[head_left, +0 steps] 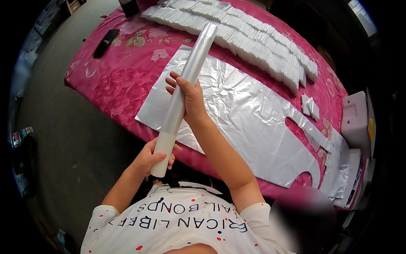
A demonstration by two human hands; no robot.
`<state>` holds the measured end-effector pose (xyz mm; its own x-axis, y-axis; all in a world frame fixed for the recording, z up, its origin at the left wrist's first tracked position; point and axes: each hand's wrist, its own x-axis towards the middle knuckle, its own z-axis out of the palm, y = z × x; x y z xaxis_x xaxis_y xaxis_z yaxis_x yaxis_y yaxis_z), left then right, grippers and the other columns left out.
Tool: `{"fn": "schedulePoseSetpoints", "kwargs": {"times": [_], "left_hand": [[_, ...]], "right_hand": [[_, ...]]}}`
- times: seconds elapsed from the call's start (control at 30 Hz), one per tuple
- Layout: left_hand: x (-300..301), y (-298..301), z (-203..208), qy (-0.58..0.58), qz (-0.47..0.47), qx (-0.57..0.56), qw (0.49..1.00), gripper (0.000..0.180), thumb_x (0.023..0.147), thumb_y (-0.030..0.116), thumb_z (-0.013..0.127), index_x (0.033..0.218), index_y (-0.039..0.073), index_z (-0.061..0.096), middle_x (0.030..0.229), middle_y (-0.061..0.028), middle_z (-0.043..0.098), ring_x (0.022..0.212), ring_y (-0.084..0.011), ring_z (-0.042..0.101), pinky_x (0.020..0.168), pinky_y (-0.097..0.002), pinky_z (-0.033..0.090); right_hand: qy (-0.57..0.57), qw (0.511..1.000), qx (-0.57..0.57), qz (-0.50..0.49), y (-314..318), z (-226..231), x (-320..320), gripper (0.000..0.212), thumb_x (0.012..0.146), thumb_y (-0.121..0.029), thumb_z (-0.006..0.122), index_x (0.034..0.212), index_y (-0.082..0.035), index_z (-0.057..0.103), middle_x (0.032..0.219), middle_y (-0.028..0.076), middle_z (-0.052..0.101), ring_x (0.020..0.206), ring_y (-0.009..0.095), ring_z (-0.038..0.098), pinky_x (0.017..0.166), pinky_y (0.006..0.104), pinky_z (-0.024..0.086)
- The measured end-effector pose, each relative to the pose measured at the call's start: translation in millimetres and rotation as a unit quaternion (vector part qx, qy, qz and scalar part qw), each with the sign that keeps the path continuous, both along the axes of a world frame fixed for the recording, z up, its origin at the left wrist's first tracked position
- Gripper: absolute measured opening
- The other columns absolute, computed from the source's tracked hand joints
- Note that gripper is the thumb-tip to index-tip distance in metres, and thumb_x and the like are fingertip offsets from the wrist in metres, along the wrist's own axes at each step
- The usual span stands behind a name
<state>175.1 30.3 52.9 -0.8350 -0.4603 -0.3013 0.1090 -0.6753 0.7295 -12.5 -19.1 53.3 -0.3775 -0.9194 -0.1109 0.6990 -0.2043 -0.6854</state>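
A long roll [175,112] of translucent silvery plastic film slants up and away from my body, over the table's near edge. The end nearest me is a paler, cream-coloured stretch. My left hand [152,157] is closed around this near end. Farther up, my right hand [188,96] grips the roll with the thumb on top and some fingers showing past its left side. Beneath and beside it, a wide silvery plastic sheet [241,110] lies spread and creased on the table. Its right end has curved cut-outs and strap-like strips.
A pink floral cloth covers the table [120,91]. Long rows of folded white plastic packets [253,38] line the far side, with a few loose packets [310,107] at the right. A black phone [105,43] lies far left. A white plastic container [356,120] stands beyond the right edge.
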Motion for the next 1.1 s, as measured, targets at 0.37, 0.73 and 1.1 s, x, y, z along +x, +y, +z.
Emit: {"fn": "schedulePoseSetpoints", "kwargs": {"times": [0.37,0.73,1.1], "left_hand": [[-129,23,38,0.017,-0.315,-0.054,0.947,0.07,0.079,0.041,0.059,0.129,-0.003,0.035,0.112,-0.0174,0.055,0.081,-0.0145,0.057,0.067,-0.0288,0.051],[-255,152,25,0.006,-0.374,-0.323,0.869,0.042,0.085,0.021,0.061,0.118,0.001,0.046,0.084,-0.0047,0.056,0.065,-0.0121,0.056,0.058,-0.0266,0.047],[-243,144,14,-0.007,-0.427,-0.248,0.87,0.046,0.075,0.032,0.07,0.102,0.001,0.049,0.067,-0.0044,0.054,0.05,-0.0136,0.053,0.046,-0.0269,0.046]], "right_hand": [[-0.021,0.987,-0.057,-0.147,138,56,-110,0.057,0.078,-0.026,0.067,0.121,-0.004,0.037,0.085,0.006,0.054,0.075,0.013,0.056,0.07,0.0295,0.051],[0.132,0.849,0.073,-0.506,318,68,-152,0.036,0.078,-0.02,0.067,0.101,-0.003,0.045,0.081,0.006,0.055,0.068,0.013,0.059,0.063,0.027,0.05],[0.112,0.862,0.081,-0.488,321,51,-139,0.039,0.076,-0.021,0.066,0.105,-0.006,0.044,0.086,0.005,0.052,0.073,0.013,0.058,0.065,0.0278,0.049]]}}
